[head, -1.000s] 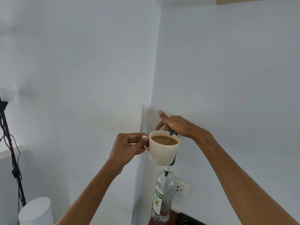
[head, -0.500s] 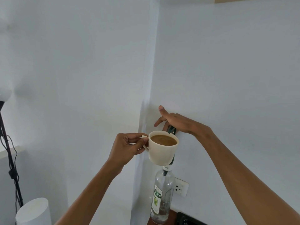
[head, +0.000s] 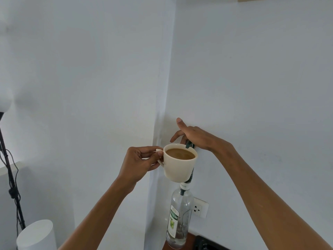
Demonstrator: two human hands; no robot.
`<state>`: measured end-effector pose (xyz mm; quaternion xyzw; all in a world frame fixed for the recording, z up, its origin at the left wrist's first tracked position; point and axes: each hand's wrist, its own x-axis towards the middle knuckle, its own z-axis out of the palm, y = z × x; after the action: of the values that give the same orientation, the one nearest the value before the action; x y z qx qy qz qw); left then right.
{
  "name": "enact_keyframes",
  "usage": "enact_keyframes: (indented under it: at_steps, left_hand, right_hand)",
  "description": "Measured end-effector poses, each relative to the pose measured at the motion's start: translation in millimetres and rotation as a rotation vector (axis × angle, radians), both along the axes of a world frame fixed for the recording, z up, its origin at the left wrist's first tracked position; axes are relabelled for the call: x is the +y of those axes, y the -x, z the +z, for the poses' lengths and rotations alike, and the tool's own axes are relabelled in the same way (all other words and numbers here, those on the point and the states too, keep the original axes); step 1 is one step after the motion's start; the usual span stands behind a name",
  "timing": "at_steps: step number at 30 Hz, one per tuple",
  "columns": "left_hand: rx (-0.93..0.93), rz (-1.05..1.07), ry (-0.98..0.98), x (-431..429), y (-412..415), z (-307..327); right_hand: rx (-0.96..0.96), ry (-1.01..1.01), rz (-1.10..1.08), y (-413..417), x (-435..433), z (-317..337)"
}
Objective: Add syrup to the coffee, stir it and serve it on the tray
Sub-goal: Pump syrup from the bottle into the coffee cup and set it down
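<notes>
The cream coffee cup [head: 180,164] is up in the air, right in front of the wall corner, filled close to the rim with light brown coffee [head: 180,153]. The left hand [head: 139,162] has it by the handle on the cup's left side, thumb and fingers pinched together around that loop. Just behind the cup's far right rim sits the dark green pump head [head: 189,145] of a syrup bottle [head: 179,216], its spout at the cup's rim. The right hand [head: 195,137] lies palm-down on top of that pump, fingers spread and loose, index finger pointing up toward the wall, so it presses rather than grips. The pump stem runs down behind the cup into a clear glass bottle with a green-and-white label, standing upright directly below the cup on a brown worktop [head: 188,241]. To the bottle's right, a white wall socket [head: 200,207]. Far left, a black lamp stand [head: 10,177] with trailing cable, and a white cylinder [head: 37,235] near the bottom edge.
</notes>
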<state>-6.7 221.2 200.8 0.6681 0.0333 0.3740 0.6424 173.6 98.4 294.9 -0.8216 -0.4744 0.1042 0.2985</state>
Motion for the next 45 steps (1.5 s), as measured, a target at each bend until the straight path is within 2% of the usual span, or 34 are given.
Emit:
enact_keyframes:
  at_steps: [45]
  left_hand:
    - [0.017, 0.007, 0.022, -2.0, 1.5, 0.5]
  right_hand:
    - [-0.062, 0.075, -0.007, -2.1, 2.2, -3.4]
